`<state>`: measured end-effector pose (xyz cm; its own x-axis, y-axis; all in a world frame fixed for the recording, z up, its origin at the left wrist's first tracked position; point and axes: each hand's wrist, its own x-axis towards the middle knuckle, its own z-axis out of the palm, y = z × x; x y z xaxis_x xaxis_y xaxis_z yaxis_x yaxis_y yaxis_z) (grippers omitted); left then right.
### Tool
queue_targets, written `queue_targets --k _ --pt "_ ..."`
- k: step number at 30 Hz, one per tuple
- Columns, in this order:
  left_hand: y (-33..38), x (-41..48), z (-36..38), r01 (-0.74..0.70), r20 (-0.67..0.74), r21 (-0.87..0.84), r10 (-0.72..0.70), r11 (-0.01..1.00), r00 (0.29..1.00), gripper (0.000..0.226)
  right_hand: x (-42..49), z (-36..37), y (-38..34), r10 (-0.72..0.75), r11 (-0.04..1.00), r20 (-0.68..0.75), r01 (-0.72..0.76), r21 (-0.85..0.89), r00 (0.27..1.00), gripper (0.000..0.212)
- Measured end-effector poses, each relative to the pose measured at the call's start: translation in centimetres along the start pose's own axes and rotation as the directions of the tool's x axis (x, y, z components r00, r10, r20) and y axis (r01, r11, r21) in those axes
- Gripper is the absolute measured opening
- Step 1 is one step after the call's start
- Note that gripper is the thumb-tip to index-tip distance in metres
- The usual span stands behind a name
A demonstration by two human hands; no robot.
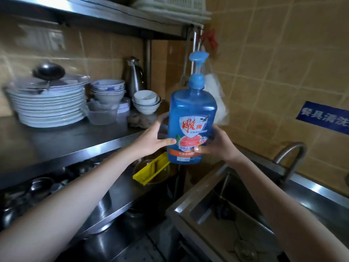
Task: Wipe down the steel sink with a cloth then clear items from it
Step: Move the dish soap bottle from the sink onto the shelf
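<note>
Both hands hold a big blue soap bottle (190,114) up in the air. The left hand (151,137) grips its left side, with the thumb on the front label and the other fingers curled round the back. The right hand (215,146) grips the low right side, with its thumb on the label too and its fingers wrapped behind. The bottle stands nearly straight, its top leaning a little to the right. Its blue pump is well above the fingers.

The steel sink (181,205) is below the right fingers. Its drain (245,249) is far down under them. The bent tap (290,154) is to the right of the right fingers, well apart.

To the left of the left fingers is a steel worktop (56,144). On it are a tall stack of white plates (51,108), a stack of blue-and-white bowls (107,90), a clear tub (103,116) and some small white bowls (146,103). The small bowls are near the left fingers, just above them. A steel jug (133,76) stands behind the bowls. Just below the left fingers lies a tilted yellow tray (151,171). A blue sign (324,116) is on the tiled wall, far to the right of the fingers.
</note>
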<state>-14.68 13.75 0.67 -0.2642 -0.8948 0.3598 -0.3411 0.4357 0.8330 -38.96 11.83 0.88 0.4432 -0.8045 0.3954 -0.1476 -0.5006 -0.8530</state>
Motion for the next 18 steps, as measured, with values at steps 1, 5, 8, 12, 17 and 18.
queue_targets --k 1,5,8,12,17,18 --pt "0.0 -0.6 -0.9 0.007 -0.015 0.009 -0.007 1.000 1.000 0.077 0.5 0.9 -0.4 -0.014 1.000 0.019 0.014 0.015 1.000 0.078" --pt "-0.4 -2.2 -3.9 0.020 -0.060 0.037 -0.017 0.999 0.998 0.075 2.2 3.6 -1.1 -0.038 0.998 0.078 0.034 0.059 0.996 0.085" --pt "-0.7 -3.0 -5.5 0.045 -0.104 0.062 -0.039 0.997 0.994 0.075 3.7 4.9 -1.1 -0.032 0.998 0.099 0.027 0.055 0.995 0.082" --pt "-1.1 -4.0 -7.2 0.094 -0.162 0.107 -0.076 0.990 0.984 0.074 6.2 6.5 -0.4 -0.029 0.998 0.155 0.019 0.067 0.987 0.068" --pt "-2.9 -4.2 -9.9 0.150 -0.250 0.156 -0.108 0.976 0.962 0.074 10.0 9.4 0.7 -0.036 0.993 0.225 0.009 0.117 0.974 0.066" --pt "-3.3 -4.2 -10.6 0.171 -0.276 0.165 -0.121 0.971 0.953 0.075 11.0 10.1 0.8 -0.041 0.991 0.240 0.009 0.132 0.970 0.066"
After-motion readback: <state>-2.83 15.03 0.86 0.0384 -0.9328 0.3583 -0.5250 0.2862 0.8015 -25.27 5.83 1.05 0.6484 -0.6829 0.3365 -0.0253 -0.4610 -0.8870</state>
